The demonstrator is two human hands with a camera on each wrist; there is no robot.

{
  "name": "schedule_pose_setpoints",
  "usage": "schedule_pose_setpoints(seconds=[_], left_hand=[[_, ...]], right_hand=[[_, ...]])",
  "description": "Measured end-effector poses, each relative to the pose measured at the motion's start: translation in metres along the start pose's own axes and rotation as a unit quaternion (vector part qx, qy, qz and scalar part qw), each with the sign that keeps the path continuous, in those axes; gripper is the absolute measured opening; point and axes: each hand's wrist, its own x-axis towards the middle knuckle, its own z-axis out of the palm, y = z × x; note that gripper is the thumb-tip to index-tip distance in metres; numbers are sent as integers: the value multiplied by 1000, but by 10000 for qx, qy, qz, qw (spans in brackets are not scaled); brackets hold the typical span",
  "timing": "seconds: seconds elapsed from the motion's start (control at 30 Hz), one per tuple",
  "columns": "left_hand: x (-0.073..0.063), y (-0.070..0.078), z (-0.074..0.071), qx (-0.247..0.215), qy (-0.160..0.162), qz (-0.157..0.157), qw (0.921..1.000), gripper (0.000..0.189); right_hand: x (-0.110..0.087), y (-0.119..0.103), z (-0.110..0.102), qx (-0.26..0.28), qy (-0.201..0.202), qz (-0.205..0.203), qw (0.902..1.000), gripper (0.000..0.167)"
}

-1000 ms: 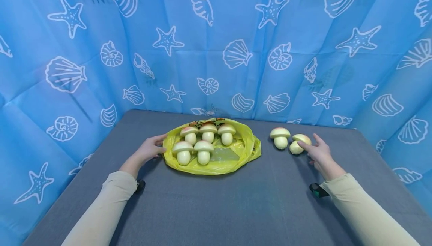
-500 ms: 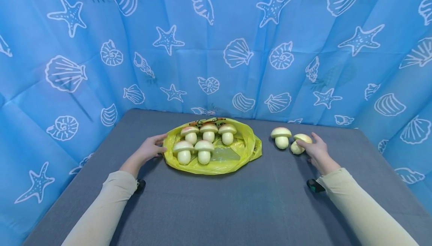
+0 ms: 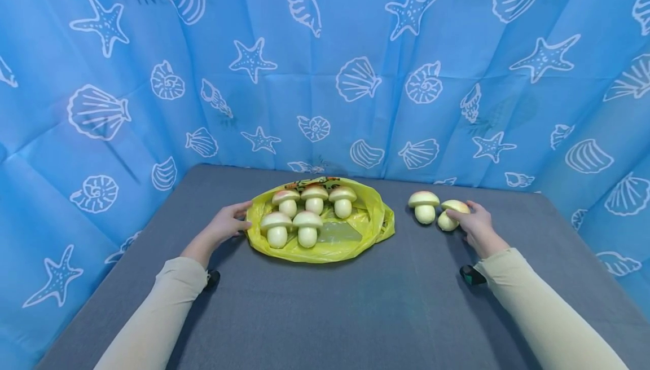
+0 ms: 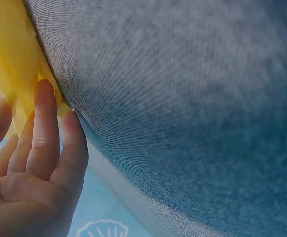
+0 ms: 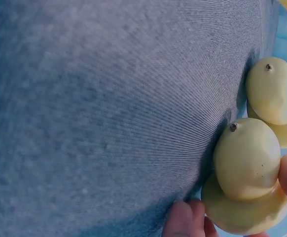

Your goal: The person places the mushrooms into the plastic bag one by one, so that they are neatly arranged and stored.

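Note:
A yellow plastic bag (image 3: 325, 252) lies spread wide on the table, with several pale toy mushrooms (image 3: 307, 229) with pink-tinged caps inside. My left hand (image 3: 225, 225) rests at the bag's left edge; the left wrist view shows its fairly straight fingers (image 4: 42, 133) touching the yellow plastic (image 4: 8, 44). To the right of the bag, two more mushrooms sit on the table. My right hand (image 3: 477, 228) grips the farther-right mushroom (image 3: 448, 221), which is tilted. In the right wrist view its thumb and fingers lie on either side of this mushroom (image 5: 247, 158). The other mushroom (image 3: 424, 213) stands upright beside it.
A grey cloth (image 3: 325, 313) covers the table. Behind and at both sides hangs a blue curtain (image 3: 315, 99) printed with white shells and starfish. Dark wrist devices (image 3: 472, 274) sit at both sleeve cuffs.
My right hand has come slightly left and its fingers have closed around the tilted mushroom. The left hand and the bag have stayed in place.

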Motion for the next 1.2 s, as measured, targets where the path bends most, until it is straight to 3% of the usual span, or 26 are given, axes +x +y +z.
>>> schedule_pose_setpoints(seconds=[0.43, 0.8, 1.2], left_hand=[[0, -1, 1, -6, -13, 49, 10000, 62], [0, -2, 2, 55, 58, -13, 10000, 62], [1, 1, 3, -43, 72, -117, 9999, 64]], right_hand=[[-4, -1, -4, -88, -15, 114, 9999, 77], [-20, 0, -11, 6, -415, -11, 9991, 79], [-40, -3, -17, 28, -538, -68, 9985, 80]])
